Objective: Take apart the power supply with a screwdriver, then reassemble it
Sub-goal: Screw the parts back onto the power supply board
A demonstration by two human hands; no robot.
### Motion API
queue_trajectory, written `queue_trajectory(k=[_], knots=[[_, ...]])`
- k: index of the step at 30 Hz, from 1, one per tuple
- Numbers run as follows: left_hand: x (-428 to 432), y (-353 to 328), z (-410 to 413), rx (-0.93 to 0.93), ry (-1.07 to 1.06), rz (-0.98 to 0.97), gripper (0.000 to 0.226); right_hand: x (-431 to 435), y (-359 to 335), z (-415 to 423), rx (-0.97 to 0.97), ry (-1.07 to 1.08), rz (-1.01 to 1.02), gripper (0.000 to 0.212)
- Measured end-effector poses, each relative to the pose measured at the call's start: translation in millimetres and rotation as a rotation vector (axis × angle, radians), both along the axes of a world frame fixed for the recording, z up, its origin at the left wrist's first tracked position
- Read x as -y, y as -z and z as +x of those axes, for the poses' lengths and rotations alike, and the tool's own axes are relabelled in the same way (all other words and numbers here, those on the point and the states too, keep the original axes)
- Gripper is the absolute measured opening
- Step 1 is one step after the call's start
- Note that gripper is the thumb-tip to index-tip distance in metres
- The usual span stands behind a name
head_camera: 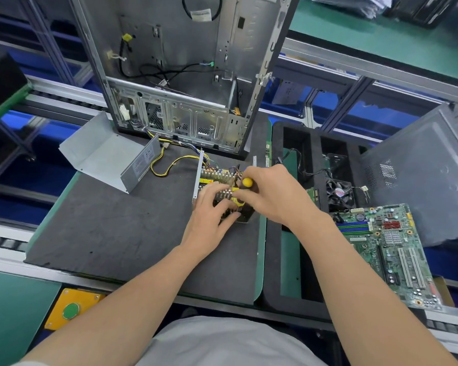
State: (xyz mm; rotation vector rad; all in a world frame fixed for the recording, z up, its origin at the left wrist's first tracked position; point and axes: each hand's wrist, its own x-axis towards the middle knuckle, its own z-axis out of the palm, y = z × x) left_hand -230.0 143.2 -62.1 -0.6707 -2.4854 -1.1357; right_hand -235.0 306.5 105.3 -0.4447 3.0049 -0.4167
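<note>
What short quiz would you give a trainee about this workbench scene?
1. True or false: the metal cover is fitted over the power supply board.
2. Which hand grips the yellow-handled screwdriver? A the left, B the right, C neither.
3. Fill in: the green motherboard lies to the person's ___.
Key: 1 false, the cover lies apart on the mat; 2 B, the right hand; 3 right.
</note>
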Motion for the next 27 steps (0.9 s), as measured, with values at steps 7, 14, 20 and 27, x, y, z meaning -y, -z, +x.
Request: queue_trajectory(k=[7, 14, 20, 27], knots=[[-0.3, 0.7, 1.2, 0.005, -0.011, -0.018, 0.011, 7.4, 8.4, 9.4, -0.141, 0.19, 0.095, 0.061], [0.2, 0.2, 1.7, -0.022, 0.002, -0.016, 0.012, -1.7, -0.1, 3.9, -0.051, 0.012, -0.014, 0.031], [-1.6, 0.1, 1.9, 0.004, -0.018, -0.008, 0.014, 9.9, 3.8, 3.8, -0.114, 0.238, 0.116, 0.07], [-0.1, -2.9, 1.7, -0.022, -0.003, -0.021, 0.011, -7.3, -10.7, 8.7, 0.038, -0.189, -0.031, 0.016]])
